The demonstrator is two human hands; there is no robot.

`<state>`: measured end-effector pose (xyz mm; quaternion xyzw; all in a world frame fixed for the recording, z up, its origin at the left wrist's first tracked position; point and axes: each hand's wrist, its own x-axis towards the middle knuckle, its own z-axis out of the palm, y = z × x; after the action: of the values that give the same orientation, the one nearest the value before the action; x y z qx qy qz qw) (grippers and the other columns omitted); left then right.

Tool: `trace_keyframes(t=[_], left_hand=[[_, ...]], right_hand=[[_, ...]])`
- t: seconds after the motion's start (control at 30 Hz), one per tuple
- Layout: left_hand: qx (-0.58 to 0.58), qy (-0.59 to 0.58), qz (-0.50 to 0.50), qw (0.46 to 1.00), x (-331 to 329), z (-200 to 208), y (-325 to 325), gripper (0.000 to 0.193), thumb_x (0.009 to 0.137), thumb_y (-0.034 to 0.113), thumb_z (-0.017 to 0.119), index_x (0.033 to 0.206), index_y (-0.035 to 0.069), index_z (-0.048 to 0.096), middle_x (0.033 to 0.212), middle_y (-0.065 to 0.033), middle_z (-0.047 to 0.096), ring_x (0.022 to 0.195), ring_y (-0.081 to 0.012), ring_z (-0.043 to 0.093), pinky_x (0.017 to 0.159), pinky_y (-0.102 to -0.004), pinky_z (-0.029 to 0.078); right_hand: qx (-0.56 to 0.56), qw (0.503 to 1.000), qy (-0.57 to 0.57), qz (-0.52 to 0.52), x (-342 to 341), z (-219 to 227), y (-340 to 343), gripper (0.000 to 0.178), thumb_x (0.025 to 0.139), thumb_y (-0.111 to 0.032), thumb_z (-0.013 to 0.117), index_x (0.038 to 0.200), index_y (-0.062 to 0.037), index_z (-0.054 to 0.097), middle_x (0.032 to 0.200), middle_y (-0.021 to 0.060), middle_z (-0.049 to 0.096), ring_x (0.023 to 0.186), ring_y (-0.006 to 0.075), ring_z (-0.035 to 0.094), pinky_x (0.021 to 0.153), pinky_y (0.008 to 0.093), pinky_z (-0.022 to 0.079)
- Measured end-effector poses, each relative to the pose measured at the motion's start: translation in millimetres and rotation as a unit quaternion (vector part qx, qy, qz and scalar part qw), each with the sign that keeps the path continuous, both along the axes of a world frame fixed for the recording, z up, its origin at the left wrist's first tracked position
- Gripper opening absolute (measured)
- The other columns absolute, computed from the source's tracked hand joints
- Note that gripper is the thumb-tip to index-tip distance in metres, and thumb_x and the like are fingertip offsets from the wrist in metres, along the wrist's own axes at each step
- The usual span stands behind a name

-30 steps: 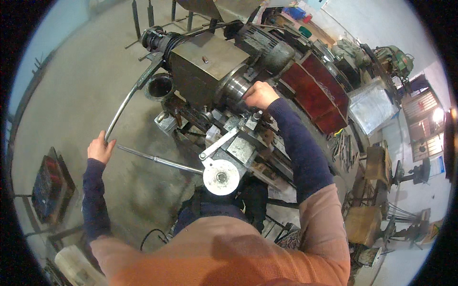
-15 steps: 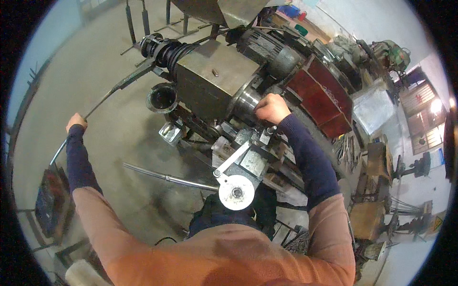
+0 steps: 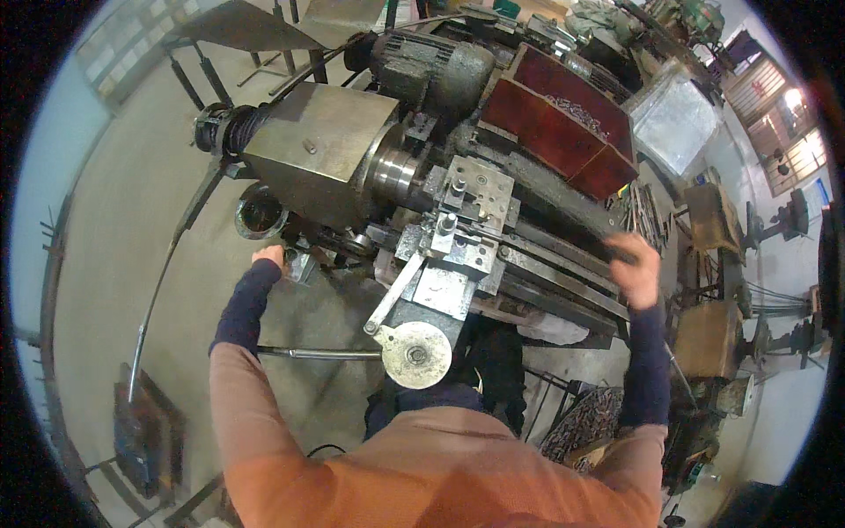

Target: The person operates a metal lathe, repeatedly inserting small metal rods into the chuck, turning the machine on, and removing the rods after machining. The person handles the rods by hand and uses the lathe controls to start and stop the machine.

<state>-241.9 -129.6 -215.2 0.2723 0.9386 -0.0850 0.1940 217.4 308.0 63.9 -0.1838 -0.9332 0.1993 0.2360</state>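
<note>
A metal lathe stands before me, with its round steel chuck (image 3: pixel 395 174) beside the boxy headstock (image 3: pixel 327 132). My left hand (image 3: pixel 269 257) is closed, close to a small bright metal box (image 3: pixel 302 267) below the headstock; what it holds, if anything, is hidden. Above the right part of the lathe bed (image 3: pixel 563 264) hovers my right hand (image 3: pixel 635 268), its bent fingers smeared by motion. Between the hands sits the tool slide (image 3: pixel 444 290), with a round pale handwheel disc (image 3: pixel 417 355) and a flat crank arm (image 3: pixel 394 292). A long thin lever rod (image 3: pixel 163 286) slants down at the left, untouched.
Behind the bed, a red metal bin (image 3: pixel 554 123) holds metal bits. An electric motor (image 3: pixel 431 66) stands behind the headstock. A bare metal bar (image 3: pixel 321 354) sticks out left of the handwheel. Dark metal pieces (image 3: pixel 585 418) lie heaped at my lower right.
My left hand has let go of the long lever rod and moved right, to the small metal box. My right hand has left the chuck and swung out to the right over the bed.
</note>
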Motion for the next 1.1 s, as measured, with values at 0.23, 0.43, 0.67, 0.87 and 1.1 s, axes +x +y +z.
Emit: trace_keyframes(t=[0.23, 0.43, 0.67, 0.87, 1.1], left_hand=[[-0.059, 0.115, -0.081, 0.988, -5, -19, 2, 0.019, 0.082, 0.023, 0.051, 0.095, 0.014, 0.063, 0.089, -0.0093, 0.066, 0.085, -0.0259, 0.063, 0.072, -0.0404, 0.048], [0.015, 0.153, -0.025, 0.988, 4, -9, -27, 0.024, 0.087, 0.023, 0.043, 0.106, 0.029, 0.057, 0.085, -0.0084, 0.065, 0.084, -0.0256, 0.063, 0.068, -0.0413, 0.048], [0.143, 0.028, 0.089, 0.985, 69, 86, -103, 0.044, 0.075, 0.029, 0.062, 0.114, 0.01, 0.056, 0.083, -0.0135, 0.065, 0.079, -0.0295, 0.063, 0.071, -0.0384, 0.049], [0.344, 0.067, 0.306, 0.885, 128, 48, -174, 0.028, 0.075, 0.024, 0.063, 0.088, -0.001, 0.065, 0.068, -0.0123, 0.064, 0.06, -0.0189, 0.062, 0.06, -0.0302, 0.048], [0.5, 0.117, 0.4, 0.759, 135, 57, -152, 0.03, 0.077, 0.022, 0.064, 0.088, -0.006, 0.064, 0.065, -0.0075, 0.06, 0.047, -0.0127, 0.053, 0.047, -0.0268, 0.043]], right_hand=[[-0.096, 0.922, -0.096, -0.362, 242, -91, 117, 0.033, 0.065, -0.005, 0.052, 0.095, 0.001, 0.065, 0.089, 0.0166, 0.065, 0.085, 0.023, 0.063, 0.076, 0.0294, 0.046], [-0.054, 0.813, -0.295, -0.498, 343, -117, 143, 0.052, 0.062, -0.015, 0.064, 0.114, -0.0099, 0.058, 0.098, 0.0162, 0.063, 0.091, 0.0301, 0.061, 0.079, 0.0362, 0.048], [-0.076, 0.702, -0.41, -0.578, 426, -170, 143, 0.055, 0.067, -0.019, 0.062, 0.12, -0.0105, 0.051, 0.113, 0.014, 0.058, 0.107, 0.0301, 0.053, 0.089, 0.0384, 0.043], [-0.031, 0.646, -0.442, -0.622, 445, -195, 107, 0.039, 0.073, -0.023, 0.06, 0.11, -0.0122, 0.058, 0.107, 0.0134, 0.061, 0.1, 0.0298, 0.058, 0.082, 0.04, 0.048], [-0.044, 0.655, -0.372, -0.656, 404, -195, 25, 0.036, 0.067, -0.028, 0.06, 0.095, -0.0061, 0.063, 0.097, 0.0204, 0.062, 0.093, 0.0359, 0.058, 0.08, 0.0422, 0.045]])
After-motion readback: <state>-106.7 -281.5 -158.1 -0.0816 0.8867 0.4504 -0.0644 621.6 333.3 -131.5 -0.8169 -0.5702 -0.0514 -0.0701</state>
